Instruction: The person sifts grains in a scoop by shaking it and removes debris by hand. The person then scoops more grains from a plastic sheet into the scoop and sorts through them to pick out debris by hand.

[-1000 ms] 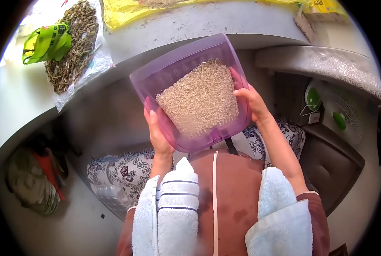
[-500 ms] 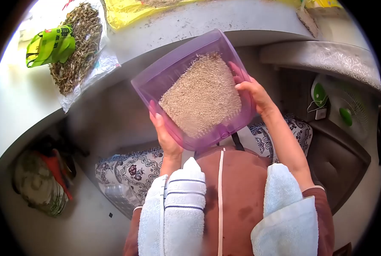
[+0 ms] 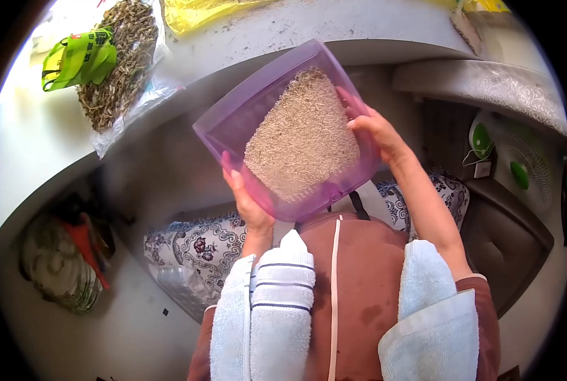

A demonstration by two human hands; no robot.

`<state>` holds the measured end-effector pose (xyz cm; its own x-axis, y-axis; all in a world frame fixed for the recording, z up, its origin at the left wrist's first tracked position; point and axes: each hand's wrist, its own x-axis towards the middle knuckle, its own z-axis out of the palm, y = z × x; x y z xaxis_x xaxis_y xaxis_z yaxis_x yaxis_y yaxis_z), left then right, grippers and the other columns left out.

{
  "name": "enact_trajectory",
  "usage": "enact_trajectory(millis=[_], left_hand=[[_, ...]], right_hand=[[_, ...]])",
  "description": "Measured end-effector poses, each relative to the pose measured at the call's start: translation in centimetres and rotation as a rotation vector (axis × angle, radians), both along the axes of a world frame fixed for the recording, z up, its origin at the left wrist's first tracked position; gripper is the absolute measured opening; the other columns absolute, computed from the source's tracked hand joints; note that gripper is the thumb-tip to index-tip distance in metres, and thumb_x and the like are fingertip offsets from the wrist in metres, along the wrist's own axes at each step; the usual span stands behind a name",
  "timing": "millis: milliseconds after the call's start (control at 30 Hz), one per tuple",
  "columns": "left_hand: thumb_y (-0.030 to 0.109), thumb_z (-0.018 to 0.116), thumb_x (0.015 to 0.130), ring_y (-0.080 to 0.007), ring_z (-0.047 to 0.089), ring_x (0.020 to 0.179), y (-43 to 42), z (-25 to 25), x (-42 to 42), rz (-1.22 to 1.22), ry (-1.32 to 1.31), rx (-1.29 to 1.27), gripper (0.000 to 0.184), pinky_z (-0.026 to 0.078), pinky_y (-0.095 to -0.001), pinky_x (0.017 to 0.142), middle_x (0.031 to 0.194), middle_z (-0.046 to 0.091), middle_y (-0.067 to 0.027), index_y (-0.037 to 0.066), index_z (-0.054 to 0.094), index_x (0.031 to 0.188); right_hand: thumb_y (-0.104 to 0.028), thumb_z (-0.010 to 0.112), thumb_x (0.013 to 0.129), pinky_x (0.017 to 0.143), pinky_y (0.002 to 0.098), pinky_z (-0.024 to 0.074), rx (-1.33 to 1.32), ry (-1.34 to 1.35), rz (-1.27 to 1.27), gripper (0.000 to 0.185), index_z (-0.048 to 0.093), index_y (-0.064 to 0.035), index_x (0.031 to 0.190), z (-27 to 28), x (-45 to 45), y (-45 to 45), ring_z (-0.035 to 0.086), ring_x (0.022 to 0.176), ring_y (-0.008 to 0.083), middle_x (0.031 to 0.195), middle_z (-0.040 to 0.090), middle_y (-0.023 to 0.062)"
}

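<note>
A translucent purple plastic basket-like tray (image 3: 223, 124) is held up in front of my body, tilted, its narrower flat rim pointing up and left. Pale beige grain (image 3: 305, 136) is heaped over its bottom and right part. My left hand (image 3: 251, 206) grips the lower left wall, thumb on the near side and fingers seen through the plastic. My right hand (image 3: 378, 133) clasps the right wall, thumb over the rim and fingers behind. Both hands are closed on the tray, which hangs in the air near the table edge.
Beyond the tray stands a white table (image 3: 48, 159) with dried brown pods (image 3: 121, 76) on a plastic sheet, a green bag (image 3: 80, 60) and a yellow plastic sheet (image 3: 201, 13). A patterned cloth (image 3: 197, 247) covers a seat below. A brown chair (image 3: 505, 241) and a fan (image 3: 521, 171) are at right.
The grain has shifted inside the tray, its heap now reaching higher and drawing away from the left wall. Both hands keep their hold; the tray has moved slightly.
</note>
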<state>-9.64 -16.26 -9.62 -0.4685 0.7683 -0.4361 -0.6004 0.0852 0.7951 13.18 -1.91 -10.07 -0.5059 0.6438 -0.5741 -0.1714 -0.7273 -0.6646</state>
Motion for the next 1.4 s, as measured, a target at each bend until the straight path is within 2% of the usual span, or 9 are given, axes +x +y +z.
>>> enact_trajectory(millis=[300, 433, 800, 933, 1000, 1100, 1200, 1267, 1400], left_hand=[[0.045, 0.036, 0.099, -0.03, 0.047, 0.118, 0.4, 0.4, 1.3, 0.012, 0.01, 0.035, 0.056, 0.039, -0.0468, 0.101, 0.125, 0.047, -0.0156, 0.024, 0.018, 0.148], [0.043, 0.036, 0.1, -0.0334, 0.039, 0.129, -1.2, 1.3, -1.2, 0.021, -0.109, -0.104, 0.056, 0.03, -0.0467, 0.109, 0.141, 0.037, -0.0195, 0.02, 0.019, 0.148], [0.045, 0.034, 0.1, -0.0344, 0.042, 0.127, -0.8, 1.9, 1.7, -0.045, -0.107, -0.061, 0.059, 0.038, -0.0484, 0.104, 0.137, 0.04, -0.0215, 0.019, 0.012, 0.149], [0.042, 0.035, 0.1, -0.0311, 0.035, 0.133, -1.7, 1.7, 2.4, -0.094, -0.131, -0.023, 0.063, 0.028, -0.0452, 0.11, 0.144, 0.032, -0.0184, 0.011, 0.01, 0.149], [0.038, 0.041, 0.099, -0.0274, 0.037, 0.13, -1.7, 2.8, 0.7, -0.08, 0.16, -0.078, 0.063, 0.028, -0.0421, 0.109, 0.141, 0.035, -0.0174, 0.005, 0.017, 0.147], [0.001, 0.056, 0.092, -0.0184, 0.051, 0.114, 1.4, 4.8, -3.8, -0.029, 0.894, -0.023, 0.039, 0.04, -0.0323, 0.099, 0.127, 0.05, -0.0107, 0.0, 0.048, 0.13], [-0.004, 0.068, 0.079, -0.0187, 0.062, 0.084, 8.8, 9.6, -2.9, -0.384, 1.286, 0.316, 0.021, 0.05, -0.0306, 0.074, 0.09, 0.064, -0.0069, 0.006, 0.07, 0.097], [0.005, 0.071, 0.076, -0.0228, 0.06, 0.078, 13.0, 8.9, -1.7, -0.463, 1.582, 0.518, 0.016, 0.048, -0.0325, 0.071, 0.086, 0.063, -0.0039, 0.01, 0.071, 0.09], [0.011, 0.07, 0.079, -0.0208, 0.061, 0.081, 16.3, 7.5, 1.2, -0.556, 1.622, 0.58, 0.013, 0.049, -0.0313, 0.071, 0.087, 0.064, -0.003, 0.012, 0.072, 0.092]], right_hand=[[-0.008, 0.056, 0.075, 0.102, 0.0277, 0.0352, -0.071, 0.11, -0.006, 0.073, 0.034, -0.0035, 0.145, 1.9, 0.6, 0.3, 0.047, 0.119, 0.0157, 0.135, 0.048, 0.0074], [-0.007, 0.054, 0.076, 0.096, 0.0296, 0.0441, 0.095, -0.028, 0.031, 0.069, 0.036, -0.0037, 0.143, 0.2, -1.6, -1.5, 0.054, 0.111, 0.0172, 0.132, 0.051, 0.0083], [-0.01, 0.057, 0.078, 0.094, 0.0301, 0.0446, 0.004, -0.021, 0.099, 0.062, 0.043, -0.0023, 0.138, 1.6, 1.1, 1.5, 0.054, 0.108, 0.0151, 0.121, 0.056, 0.0085], [-0.013, 0.058, 0.078, 0.092, 0.0314, 0.0467, 0.008, -0.034, 0.213, 0.059, 0.046, -0.0018, 0.135, 1.9, 2.7, 4.2, 0.056, 0.106, 0.0163, 0.12, 0.057, 0.0097], [-0.014, 0.059, 0.078, 0.093, 0.0308, 0.0461, 0.098, -0.07, 0.283, 0.06, 0.046, -0.0017, 0.135, 3.0, 3.3, 5.4, 0.056, 0.106, 0.0166, 0.121, 0.057, 0.0098], [-0.016, 0.059, 0.077, 0.094, 0.029, 0.0441, 0.184, -0.088, 0.4, 0.063, 0.046, -0.002, 0.137, 4.8, 4.2, 7.0, 0.055, 0.106, 0.0162, 0.123, 0.056, 0.0089], [-0.017, 0.059, 0.076, 0.091, 0.0279, 0.0445, 0.22, -0.155, 0.506, 0.065, 0.046, -0.0036, 0.138, 6.6, 4.0, 7.8, 0.055, 0.101, 0.0137, 0.115, 0.057, 0.0063], [-0.017, 0.059, 0.076, 0.089, 0.0275, 0.0448, 0.207, -0.135, 0.524, 0.064, 0.046, -0.004, 0.138, 7.9, 3.9, 7.7, 0.054, 0.099, 0.0126, 0.113, 0.057, 0.0055], [-0.017, 0.061, 0.076, 0.089, 0.0264, 0.0448, 0.223, -0.15, 0.577, 0.065, 0.046, -0.0034, 0.137, 8.9, 4.2, 7.0, 0.054, 0.099, 0.0112, 0.112, 0.058, 0.0054]])
